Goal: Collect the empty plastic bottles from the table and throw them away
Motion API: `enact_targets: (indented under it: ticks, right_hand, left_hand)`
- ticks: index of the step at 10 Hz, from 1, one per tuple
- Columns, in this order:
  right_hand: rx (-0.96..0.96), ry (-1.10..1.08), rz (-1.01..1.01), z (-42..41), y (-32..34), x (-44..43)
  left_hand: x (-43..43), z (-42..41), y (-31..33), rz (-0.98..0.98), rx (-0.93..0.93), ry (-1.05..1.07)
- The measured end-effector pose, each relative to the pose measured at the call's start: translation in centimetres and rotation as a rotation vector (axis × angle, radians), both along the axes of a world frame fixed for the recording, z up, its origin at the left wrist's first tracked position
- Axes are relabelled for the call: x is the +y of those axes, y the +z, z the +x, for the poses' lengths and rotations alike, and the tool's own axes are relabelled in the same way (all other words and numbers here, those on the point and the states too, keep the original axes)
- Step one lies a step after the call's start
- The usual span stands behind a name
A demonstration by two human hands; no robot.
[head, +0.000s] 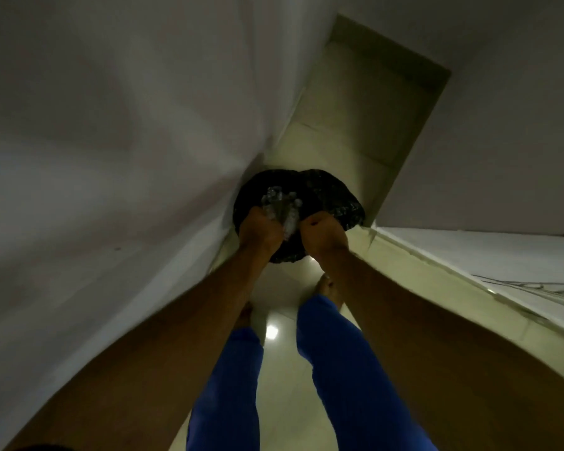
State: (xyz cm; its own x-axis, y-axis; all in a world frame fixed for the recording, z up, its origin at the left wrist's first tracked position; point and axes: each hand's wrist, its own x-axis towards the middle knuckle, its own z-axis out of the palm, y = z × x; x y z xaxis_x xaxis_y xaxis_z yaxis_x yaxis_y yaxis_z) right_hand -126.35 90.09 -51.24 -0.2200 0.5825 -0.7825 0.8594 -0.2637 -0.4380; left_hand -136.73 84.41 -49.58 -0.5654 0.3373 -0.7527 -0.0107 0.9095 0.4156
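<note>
Above a dim tiled floor (345, 141), both fists grip a black bag (326, 193) of seemingly clear bottles (279, 203).

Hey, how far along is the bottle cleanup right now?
Done: clear plastic bottles already sit inside a black trash bag, with no table in view. In hand: the left hand and right hand each grip the bag's rim, fists closed, holding it in a narrow corridor. Left: the bag is not closed, and no bin is visible, so throwing it away remains.
</note>
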Motion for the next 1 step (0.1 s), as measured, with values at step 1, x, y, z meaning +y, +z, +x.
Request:
enact_targets:
  ticks: [1]
  right_hand:
    - [0.095,-0.148,0.019,0.57,2.89,-0.61]
  left_hand:
    - [-0.52,0.36,3.38,0.09,-0.062,0.074]
